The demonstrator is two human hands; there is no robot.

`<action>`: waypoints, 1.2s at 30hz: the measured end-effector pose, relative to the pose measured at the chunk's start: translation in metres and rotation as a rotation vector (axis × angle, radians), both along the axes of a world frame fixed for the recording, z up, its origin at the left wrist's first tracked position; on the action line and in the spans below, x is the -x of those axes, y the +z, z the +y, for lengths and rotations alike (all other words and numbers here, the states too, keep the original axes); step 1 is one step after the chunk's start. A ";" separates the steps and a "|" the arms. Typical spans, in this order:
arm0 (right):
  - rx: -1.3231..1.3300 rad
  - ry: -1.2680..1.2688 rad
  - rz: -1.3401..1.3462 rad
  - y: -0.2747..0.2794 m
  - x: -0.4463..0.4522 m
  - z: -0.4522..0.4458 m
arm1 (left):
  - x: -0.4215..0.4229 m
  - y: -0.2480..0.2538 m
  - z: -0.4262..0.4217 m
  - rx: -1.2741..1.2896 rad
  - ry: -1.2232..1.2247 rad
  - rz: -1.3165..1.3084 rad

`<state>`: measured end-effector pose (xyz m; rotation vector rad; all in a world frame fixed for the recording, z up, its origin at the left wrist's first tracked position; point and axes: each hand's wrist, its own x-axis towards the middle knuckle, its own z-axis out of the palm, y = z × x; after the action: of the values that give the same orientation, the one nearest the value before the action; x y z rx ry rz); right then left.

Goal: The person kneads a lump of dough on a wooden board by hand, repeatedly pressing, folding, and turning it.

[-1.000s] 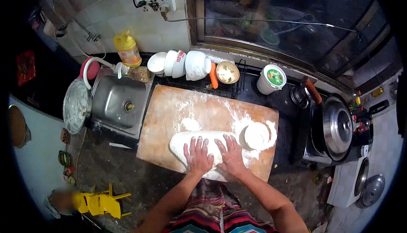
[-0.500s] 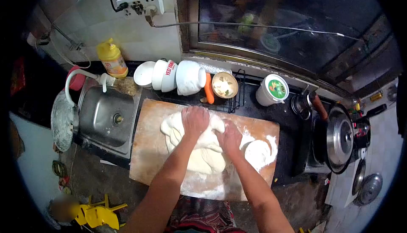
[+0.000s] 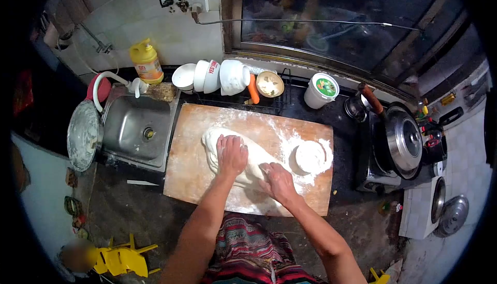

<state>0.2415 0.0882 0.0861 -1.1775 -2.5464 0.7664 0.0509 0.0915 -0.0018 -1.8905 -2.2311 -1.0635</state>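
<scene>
**My left hand point(image 3: 232, 154) and right hand point(image 3: 278, 181) on the dough point(image 3: 253, 152)**

The dough lies across the middle of my floury board point(image 3: 191, 134), slanting from the left side down towards the near edge. My left fingers are unclenched, laid over its left part. My right fingers are bent against its right part; I can't tell whether they have closed on a fold.

By the board's right edge, a round white bowl point(image 3: 309, 157) sits in scattered flour point(image 3: 328, 152). Past the far edge, a carrot point(image 3: 253, 89) leans between stacked white bowls point(image 3: 234, 77) and a brown bowl point(image 3: 270, 84). The sink point(image 3: 137, 129) is beyond the left edge. To the right, a lidded pan point(image 3: 404, 138) sits on the stove point(image 3: 374, 154).
</scene>
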 end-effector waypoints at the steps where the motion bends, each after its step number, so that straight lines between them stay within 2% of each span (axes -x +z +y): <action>1: -0.044 -0.008 0.082 -0.004 -0.008 -0.005 | 0.001 0.001 0.000 0.017 -0.019 -0.007; 5: 0.118 -0.159 0.222 -0.007 -0.027 -0.023 | -0.001 -0.004 0.004 0.045 -0.023 -0.010; 10: 0.462 -0.422 0.407 0.016 -0.039 -0.033 | 0.001 -0.007 0.008 0.039 -0.005 0.007; 13: 0.558 -0.480 0.649 0.040 -0.045 -0.031 | 0.003 -0.009 0.014 0.052 0.006 0.015; 16: 0.586 -0.515 0.956 0.106 -0.037 -0.035 | 0.002 -0.015 0.024 0.063 0.051 0.043; 18: 0.380 -0.211 1.124 0.140 -0.042 -0.042 | 0.000 -0.017 0.031 0.091 0.071 0.050; 19: 0.630 -0.149 1.254 0.161 -0.042 -0.049 | 0.000 -0.012 0.033 0.115 0.069 0.047; 21: 0.599 0.087 1.335 0.186 -0.037 -0.054 | -0.002 -0.012 0.037 0.125 0.076 0.072; 23: 0.580 0.213 1.351 0.199 -0.032 -0.057 | -0.003 -0.014 0.038 0.118 0.070 0.074; 33: 0.478 0.347 1.293 0.209 -0.024 -0.051 | -0.001 -0.014 0.042 0.113 0.048 0.074; 36: 0.359 0.326 1.204 0.197 -0.020 -0.038 | 0.000 -0.023 0.043 0.078 0.050 0.065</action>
<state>0.2619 0.0499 0.2834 -0.1496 -1.5777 1.4612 0.0506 0.1340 -0.0246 -1.8593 -2.3027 -0.9069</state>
